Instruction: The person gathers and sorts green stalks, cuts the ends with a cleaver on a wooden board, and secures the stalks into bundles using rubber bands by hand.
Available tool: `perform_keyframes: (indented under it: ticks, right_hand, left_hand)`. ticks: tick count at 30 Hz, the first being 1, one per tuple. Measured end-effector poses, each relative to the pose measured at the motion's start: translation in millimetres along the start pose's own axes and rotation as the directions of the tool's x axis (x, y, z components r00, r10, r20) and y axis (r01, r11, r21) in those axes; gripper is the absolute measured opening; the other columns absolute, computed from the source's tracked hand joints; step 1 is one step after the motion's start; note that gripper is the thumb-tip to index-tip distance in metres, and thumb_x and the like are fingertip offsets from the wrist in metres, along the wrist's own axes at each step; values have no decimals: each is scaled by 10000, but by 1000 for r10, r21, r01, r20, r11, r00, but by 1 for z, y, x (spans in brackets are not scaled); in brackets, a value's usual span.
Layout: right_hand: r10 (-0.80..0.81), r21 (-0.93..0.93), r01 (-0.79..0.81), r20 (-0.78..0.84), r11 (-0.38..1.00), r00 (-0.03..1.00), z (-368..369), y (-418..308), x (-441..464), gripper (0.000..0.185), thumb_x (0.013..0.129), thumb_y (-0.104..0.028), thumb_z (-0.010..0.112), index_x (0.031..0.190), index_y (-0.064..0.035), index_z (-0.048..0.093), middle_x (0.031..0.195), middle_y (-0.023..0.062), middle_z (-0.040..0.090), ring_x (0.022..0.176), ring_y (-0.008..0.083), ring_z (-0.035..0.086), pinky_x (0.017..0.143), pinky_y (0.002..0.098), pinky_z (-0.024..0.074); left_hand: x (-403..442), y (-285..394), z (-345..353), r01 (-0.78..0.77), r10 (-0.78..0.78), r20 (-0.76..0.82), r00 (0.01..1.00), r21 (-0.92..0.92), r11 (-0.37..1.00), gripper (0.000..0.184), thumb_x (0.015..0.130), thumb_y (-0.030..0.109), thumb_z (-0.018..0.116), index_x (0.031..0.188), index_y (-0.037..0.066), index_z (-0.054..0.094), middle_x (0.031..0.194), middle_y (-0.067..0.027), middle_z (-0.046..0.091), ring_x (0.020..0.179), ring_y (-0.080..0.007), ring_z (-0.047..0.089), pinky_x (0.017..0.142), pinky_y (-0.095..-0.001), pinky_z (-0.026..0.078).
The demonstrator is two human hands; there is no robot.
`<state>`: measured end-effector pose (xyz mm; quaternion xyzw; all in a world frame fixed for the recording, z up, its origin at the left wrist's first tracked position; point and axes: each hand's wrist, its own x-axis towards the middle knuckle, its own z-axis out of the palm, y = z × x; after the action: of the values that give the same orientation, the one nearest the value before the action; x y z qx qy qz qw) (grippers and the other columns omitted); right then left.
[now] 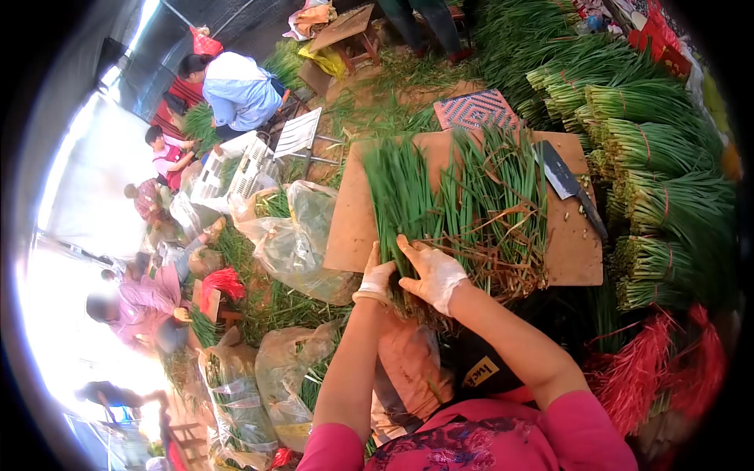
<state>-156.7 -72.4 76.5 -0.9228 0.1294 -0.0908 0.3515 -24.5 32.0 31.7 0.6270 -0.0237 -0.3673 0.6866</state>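
My left hand (377, 276), in a thin whitish glove, is closed around the left side of a bunch of garlic chives (399, 180). My right hand (433, 273), gloved alike, wraps the same bunch from the right near its lower ends, thumb and fingers parted around the stems. The bunch's green tops are slightly blurred and lie over the brown board (345, 228). Right beside it on the board is a loose pile of chives (483, 188) with dry brown leaves mixed in. A knife (559, 171) with a dark handle lies at the board's right side.
Tied chive bundles (656, 149) are stacked to the right, above red plastic strings (640, 369). A patterned mat (475, 110) lies beyond the board. Plastic bags (294, 243) stand on the left. Several people sit further left, one in a blue shirt (239, 90).
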Motion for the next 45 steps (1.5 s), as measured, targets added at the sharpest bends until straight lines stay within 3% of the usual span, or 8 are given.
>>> perform_keyframes:
  ticks: [5,7,11,18,25,35,39,45]
  right_hand:
    - [139,252,-130,-18,959,990,-76,29,-24,452,884,-233,525,1311,-115,432,1279,112,498,1135,257,522,954,319,434]
    - [-46,-272,10,-127,962,991,-87,81,-35,341,878,-201,516,1212,-137,536,1171,106,572,1072,232,555,918,311,452]
    - [113,-309,-170,-194,936,974,-103,92,-49,162,822,-177,561,898,-95,677,889,97,648,903,293,615,781,392,507]
    - [277,-698,40,335,715,901,-55,68,-32,262,728,-316,690,863,-92,696,900,113,660,897,254,648,729,364,500]
    - [521,-804,101,469,585,713,-120,99,-57,311,779,-274,650,1090,-280,660,1079,-21,640,1022,208,614,788,379,513]
    - [382,-404,-275,212,872,899,-39,75,-18,322,722,-130,636,1022,-15,608,1017,215,647,960,316,636,767,426,510]
    - [268,-318,-144,392,937,880,-13,54,-16,333,794,-229,535,1068,-52,600,1027,200,642,973,333,621,818,415,493]
    - [410,-247,-342,324,907,852,-69,101,-24,407,854,-214,409,1228,-160,559,1172,113,601,1070,292,572,904,390,459]
  left_hand:
    - [41,-10,-41,-88,88,84,993,1,996,654,793,16,581,1391,4,316,1345,-139,446,1238,-256,423,1027,-316,348]
    - [49,-13,-49,-160,191,-108,976,249,955,711,795,133,631,1406,1,291,1401,-176,382,1291,-277,371,1061,-333,303]
    - [6,15,17,-538,735,204,646,805,250,827,765,331,672,1411,0,275,1453,-228,265,1351,-359,247,1101,-430,212]
    - [-37,20,129,-406,150,473,868,851,-333,990,694,434,715,1461,134,167,1525,-111,118,1404,-343,99,1099,-554,164]
    - [-7,12,98,-167,206,161,965,986,13,1013,706,187,687,1476,154,30,1536,-82,73,1411,-295,106,1132,-465,158]
    - [14,-4,93,-251,294,179,939,941,227,1077,656,427,741,1466,93,115,1516,-141,159,1394,-335,151,1110,-452,196]
    - [4,4,100,-155,249,148,957,988,7,1106,656,421,740,1471,111,60,1511,-125,173,1367,-333,215,1088,-442,255]
    - [16,7,90,-150,271,57,961,930,336,1043,681,76,689,1478,128,18,1519,-79,151,1322,-316,309,1018,-369,369]
